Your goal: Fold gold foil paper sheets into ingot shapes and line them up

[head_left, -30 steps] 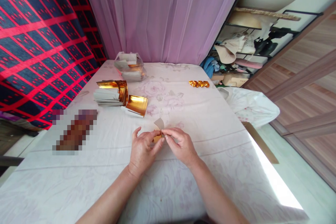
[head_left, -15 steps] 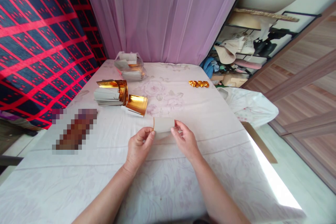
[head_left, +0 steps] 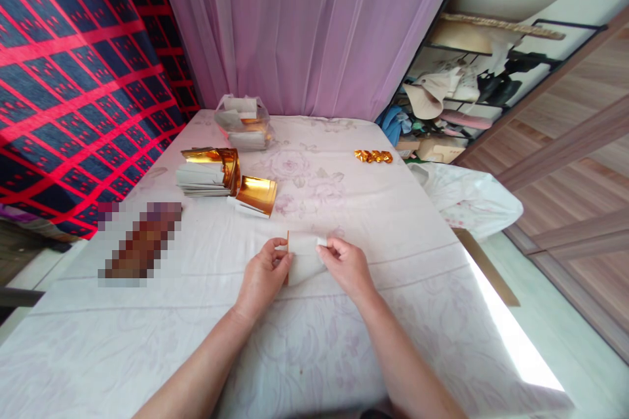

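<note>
A sheet of gold foil paper (head_left: pixel 304 262), its white back facing me, is stretched between my hands above the near middle of the table. My left hand (head_left: pixel 263 272) pinches the left edge, where a thin orange-gold line shows. At the upper right corner, the thumb and fingers of my right hand (head_left: pixel 350 265) are closed on the paper. Beyond my left hand lies a small loose pile of foil sheets (head_left: pixel 258 195), gold side up. Behind it is a thicker stack of the same paper (head_left: pixel 204 177), with white edges and curled gold sheets.
A clear plastic bag (head_left: pixel 243 123) with more paper stands at the back left. Several folded gold pieces (head_left: pixel 373 156) lie in a row at the far right. A pixelated item (head_left: pixel 145 242) rests on the left of the floral tablecloth (head_left: pixel 314 340). Shelves stand to the right.
The paper now shows more of its white back, hanging lower toward me. Both hands have come slightly nearer to me, and my right fingers have shifted a little along its upper edge.
</note>
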The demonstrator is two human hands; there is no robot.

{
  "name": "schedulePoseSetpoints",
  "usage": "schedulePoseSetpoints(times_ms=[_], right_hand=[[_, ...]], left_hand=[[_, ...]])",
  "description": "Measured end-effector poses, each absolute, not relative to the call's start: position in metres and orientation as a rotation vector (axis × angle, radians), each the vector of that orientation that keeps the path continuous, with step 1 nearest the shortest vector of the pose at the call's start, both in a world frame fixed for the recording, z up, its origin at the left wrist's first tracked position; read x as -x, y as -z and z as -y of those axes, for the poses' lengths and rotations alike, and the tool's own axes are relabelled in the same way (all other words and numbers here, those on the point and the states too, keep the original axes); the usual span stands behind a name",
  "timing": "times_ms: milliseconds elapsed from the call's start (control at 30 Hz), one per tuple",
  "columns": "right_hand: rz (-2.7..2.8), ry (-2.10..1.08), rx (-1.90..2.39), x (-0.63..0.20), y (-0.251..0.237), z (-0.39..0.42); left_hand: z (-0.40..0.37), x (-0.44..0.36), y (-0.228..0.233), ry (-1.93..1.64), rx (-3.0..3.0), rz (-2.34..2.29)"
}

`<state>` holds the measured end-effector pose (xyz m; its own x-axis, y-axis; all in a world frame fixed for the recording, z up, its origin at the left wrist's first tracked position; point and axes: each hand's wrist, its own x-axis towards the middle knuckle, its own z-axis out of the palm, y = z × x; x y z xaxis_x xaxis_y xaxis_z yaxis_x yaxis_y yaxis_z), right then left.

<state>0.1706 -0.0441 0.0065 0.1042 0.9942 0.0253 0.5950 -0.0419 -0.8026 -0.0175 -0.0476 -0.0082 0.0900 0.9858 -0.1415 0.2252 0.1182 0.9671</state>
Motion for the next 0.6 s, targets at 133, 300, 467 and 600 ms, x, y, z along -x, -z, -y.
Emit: schedulePoseSetpoints(times_ms=[133,300,467,600], right_hand=[[1.632,-0.709,1.737,-0.171,-0.005,0.043],[1.735,-0.596,1.831,-0.173,-0.006,0.038],[1.857,-0.456,1.914,-0.174,-0.002,0.035],[1.877,-0.408,1.927,-0.176,0.002,0.034]], left_hand=[[0.048,0.019,0.007,-0.886,-1.448,-1.427],[0.049,0.023,-0.007,-0.758,-1.737,-1.544],[0.052,0.027,-0.012,-0.660,-2.234,-1.573],[0.052,0.025,-0.004,-0.684,-2.552,-1.288]])
